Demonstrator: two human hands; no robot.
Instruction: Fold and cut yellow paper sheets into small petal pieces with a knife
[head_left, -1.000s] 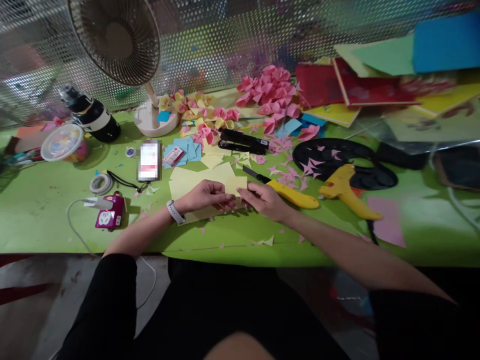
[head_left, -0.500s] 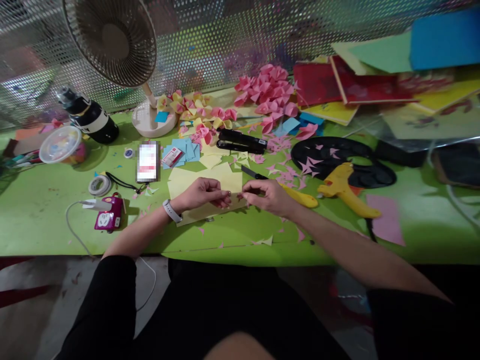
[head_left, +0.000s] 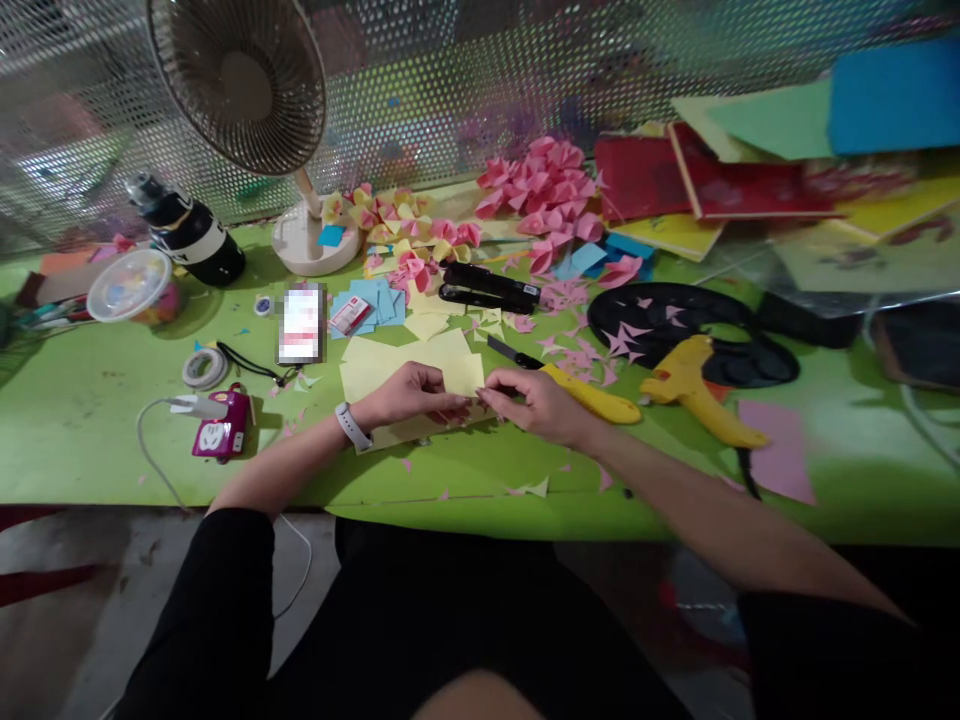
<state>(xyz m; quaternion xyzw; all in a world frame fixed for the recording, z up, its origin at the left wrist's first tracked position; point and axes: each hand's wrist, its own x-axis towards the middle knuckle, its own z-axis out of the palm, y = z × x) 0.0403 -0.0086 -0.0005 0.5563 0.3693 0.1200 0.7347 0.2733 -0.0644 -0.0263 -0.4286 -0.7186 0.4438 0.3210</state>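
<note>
Counting two hands over pale yellow paper [head_left: 379, 362], near middle of one green table [head_left: 97, 430]. My left hand [head_left: 412, 396] has its fingers curled, thumb extended across the sheet; grip: cannot tell. My right hand [head_left: 541, 405] brings thumb and index tips close together at the paper's right edge; whether they meet on anything, cannot tell. Right: one yellow-handled knife [head_left: 592, 397], one yellow glue gun [head_left: 694, 387]. Farther: one black stapler [head_left: 491, 291]. Left: one phone [head_left: 301, 330].
</note>
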